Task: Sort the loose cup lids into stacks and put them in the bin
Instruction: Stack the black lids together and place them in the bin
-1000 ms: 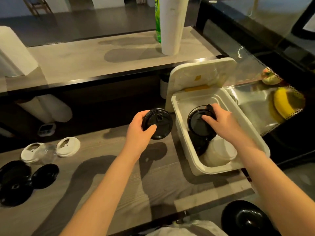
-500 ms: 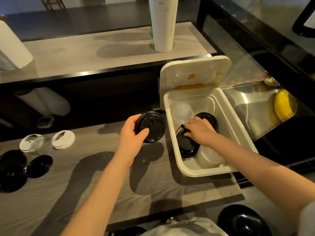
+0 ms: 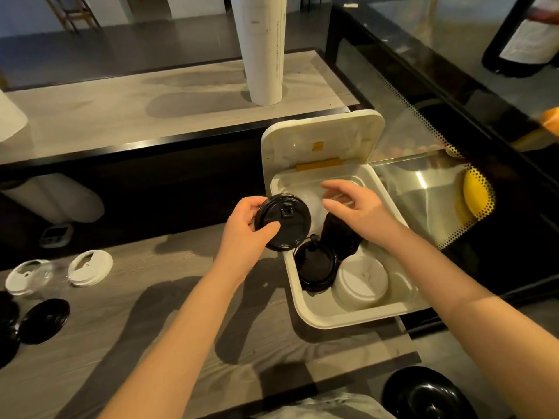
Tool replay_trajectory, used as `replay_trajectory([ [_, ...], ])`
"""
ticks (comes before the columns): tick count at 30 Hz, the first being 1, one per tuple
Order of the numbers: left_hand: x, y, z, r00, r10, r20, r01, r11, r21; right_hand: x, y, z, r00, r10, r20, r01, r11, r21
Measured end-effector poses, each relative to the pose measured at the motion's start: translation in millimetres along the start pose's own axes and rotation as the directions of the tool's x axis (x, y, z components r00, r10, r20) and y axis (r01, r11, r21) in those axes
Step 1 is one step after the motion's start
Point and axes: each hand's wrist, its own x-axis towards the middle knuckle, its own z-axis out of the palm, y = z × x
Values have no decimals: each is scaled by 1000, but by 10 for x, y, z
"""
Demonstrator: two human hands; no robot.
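My left hand grips a black cup lid at the left rim of the white bin, whose hinged cover stands up behind. My right hand hovers over the bin with fingers spread and nothing in it. Inside the bin lie a black lid stack, a taller dark stack partly under my right hand, a white lid stack and clear lids at the back. Loose lids remain at the counter's left: two white ones, a clear one and black ones.
A tall white cup stack stands on the raised shelf behind. Paper rolls lie under that shelf. To the right is a glass display case with yellow fruit. A black round object sits at the bottom right.
My right hand let go of the black lids it set into the bin and rose, fingers spread. My left hand brought its black lid rightward to the bin's rim.
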Motion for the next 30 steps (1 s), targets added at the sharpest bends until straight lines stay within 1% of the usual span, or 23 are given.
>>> replay_trajectory([
  [1,37,29,52,999,13,40,-13,1000,1,-4,-55,-54,999,-7,31,5,998,61],
  [2,75,57,102,997,24,73,-24,1000,-2,-1,-94,-94,997,-15,80,9,997,79],
  [4,153,120,209,992,38,119,-39,999,-1,11,-126,-156,990,-33,140,24,998,62],
  [6,232,175,312,989,51,136,-55,998,26,44,-112,-203,993,-22,113,18,999,42],
  [10,392,228,488,985,62,161,-77,993,87,154,-71,-334,994,71,86,-76,996,54],
  [12,474,217,546,983,57,175,-88,981,173,237,-32,-390,990,115,84,-117,993,12],
  [13,516,196,564,982,70,177,-116,958,261,284,1,-418,987,140,79,-139,990,-17],
  [14,558,165,573,977,103,185,-168,909,382,333,36,-443,983,171,72,-167,984,-58],
  [15,593,129,571,967,145,208,-233,831,506,378,74,-468,975,210,72,-202,973,-110],
  [17,664,48,554,939,175,297,-336,660,672,455,149,-502,943,313,110,-281,931,-233],
  [18,694,3,546,923,152,354,-374,577,726,487,179,-499,921,361,145,-308,905,-293],
  [20,728,-78,551,887,63,458,-444,398,803,544,237,-462,883,421,206,-324,866,-382],
  [22,730,-142,580,861,-14,509,-492,236,838,603,285,-390,871,445,207,-305,822,-481],
  [23,725,-160,595,857,-27,515,-502,181,846,639,313,-356,874,447,187,-285,786,-549],
  [24,722,-170,606,858,-26,514,-505,150,850,672,336,-322,883,440,165,-254,741,-621],
  [26,722,-180,614,861,-20,508,-502,126,856,711,364,-245,890,433,145,-198,653,-731],
  [30,713,-181,612,864,-11,504,-498,131,857,664,391,-117,890,442,112,-160,533,-831],
])
